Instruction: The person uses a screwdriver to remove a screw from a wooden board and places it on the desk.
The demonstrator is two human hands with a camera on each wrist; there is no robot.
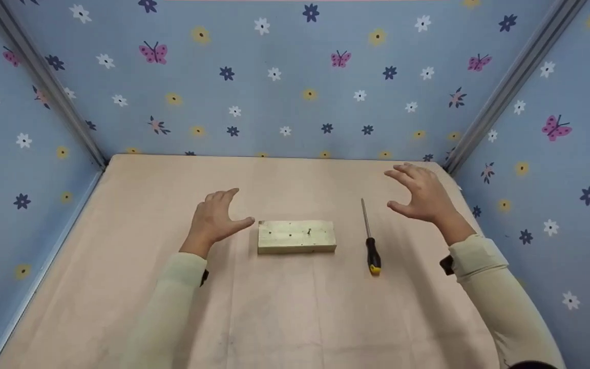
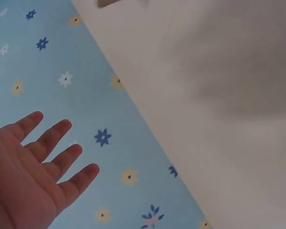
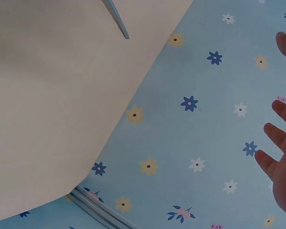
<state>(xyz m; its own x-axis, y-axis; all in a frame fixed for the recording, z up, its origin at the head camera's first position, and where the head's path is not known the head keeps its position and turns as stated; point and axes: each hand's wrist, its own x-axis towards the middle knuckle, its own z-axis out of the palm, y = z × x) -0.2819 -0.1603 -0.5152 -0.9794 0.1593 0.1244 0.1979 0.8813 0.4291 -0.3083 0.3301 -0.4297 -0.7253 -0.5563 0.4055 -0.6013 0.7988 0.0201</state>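
A pale wooden block (image 1: 295, 241) lies on the table in the head view, with small dark holes along its top and a screw (image 1: 309, 232) standing up near its right end. To its right lies a screwdriver (image 1: 372, 251) with a black and yellow handle, its shaft directed away from me. My left hand (image 1: 213, 220) is held just left of the block, fingers spread and thumb toward it, holding nothing. Beyond the screwdriver on the right, my right hand (image 1: 418, 192) is raised with fingers apart and holds nothing. The right wrist view catches only the screwdriver's shaft (image 3: 117, 19).
A light beige cloth (image 1: 274, 307) covers the table and shows faint creases. Blue walls (image 1: 285, 61) printed with flowers and butterflies enclose the back and both sides. Grey metal posts (image 1: 515, 84) stand at the back corners.
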